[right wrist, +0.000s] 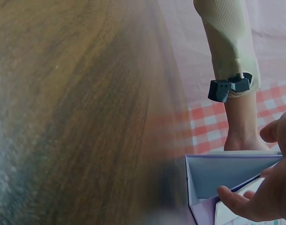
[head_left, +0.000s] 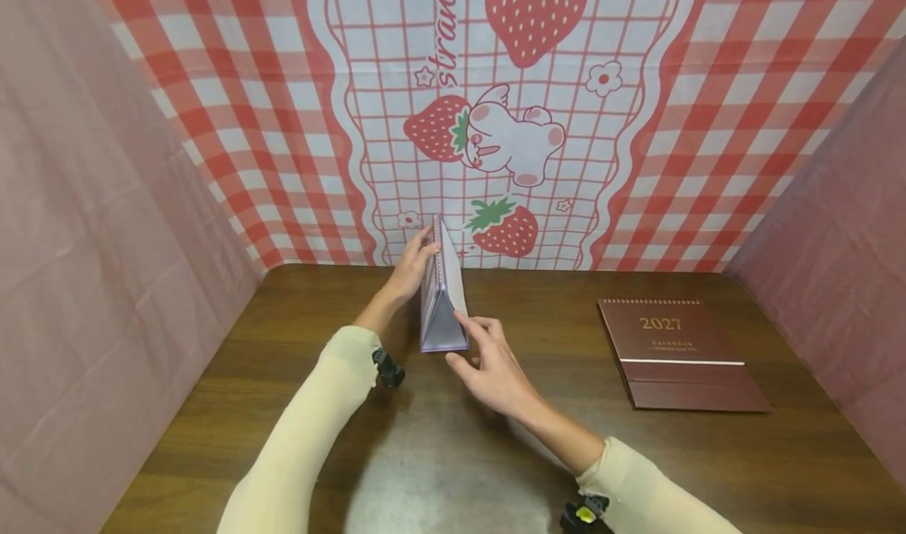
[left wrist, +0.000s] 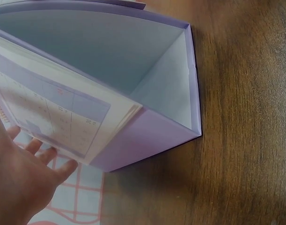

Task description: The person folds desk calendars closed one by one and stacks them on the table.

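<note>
Tent calendar between two hands on a table.
The calendar point(head_left: 454, 274) stands upright near the back edge of the table point(head_left: 552, 329), its ridge pointing at the checked cloth point(head_left: 764, 101), its open triangular end facing the person. The left hand point(head_left: 409, 273) lies along the left side near the far end, fingers spread and nearly straight beside the pages, without a closed hold. The right hand point(head_left: 495, 369) is loosely spread at the near end, index fingertip at the right panel's front edge, thumb apart, nothing enclosed. Bare wood separates the calendar from the table's left edge and, on the right, from the brown calendar point(head_left: 683, 377), which lies flat, its lower right corner near the table's right edge.
</note>
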Tool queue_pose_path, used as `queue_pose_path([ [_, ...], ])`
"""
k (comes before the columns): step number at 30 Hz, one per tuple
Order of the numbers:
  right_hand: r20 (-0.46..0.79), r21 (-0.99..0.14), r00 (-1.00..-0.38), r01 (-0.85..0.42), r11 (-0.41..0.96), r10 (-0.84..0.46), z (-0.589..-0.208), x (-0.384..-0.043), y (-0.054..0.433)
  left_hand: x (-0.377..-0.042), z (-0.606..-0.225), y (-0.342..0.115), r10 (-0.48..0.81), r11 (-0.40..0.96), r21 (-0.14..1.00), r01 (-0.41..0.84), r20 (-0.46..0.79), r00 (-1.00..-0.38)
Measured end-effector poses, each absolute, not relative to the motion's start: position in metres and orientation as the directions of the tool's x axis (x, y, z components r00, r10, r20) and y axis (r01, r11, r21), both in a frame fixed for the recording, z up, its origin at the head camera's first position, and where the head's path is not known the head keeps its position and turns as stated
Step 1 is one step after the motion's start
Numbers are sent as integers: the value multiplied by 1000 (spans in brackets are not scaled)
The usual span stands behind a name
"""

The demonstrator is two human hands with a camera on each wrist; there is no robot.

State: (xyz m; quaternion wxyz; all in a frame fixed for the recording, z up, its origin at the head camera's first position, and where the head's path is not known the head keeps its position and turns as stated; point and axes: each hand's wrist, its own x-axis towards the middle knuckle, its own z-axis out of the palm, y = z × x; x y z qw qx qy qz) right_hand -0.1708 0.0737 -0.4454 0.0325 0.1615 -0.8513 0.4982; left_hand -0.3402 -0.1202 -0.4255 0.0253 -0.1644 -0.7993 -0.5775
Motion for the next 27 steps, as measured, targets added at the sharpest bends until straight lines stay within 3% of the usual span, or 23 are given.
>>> queue_pose_path([
  [18,230,-843,-954,-295,450,-193,-446,-171,73,-342,-426,-121,231,268,923,275,215,-949],
  [22,235,-844,-953,-298,447,-192,-444,-172,72,-369,-451,-128,223,289,917,274,214,-951],
  [27,244,-829,-950,-308,467,-194,-442,-174,72,-360,-443,-127,224,289,920,264,203,-953],
])
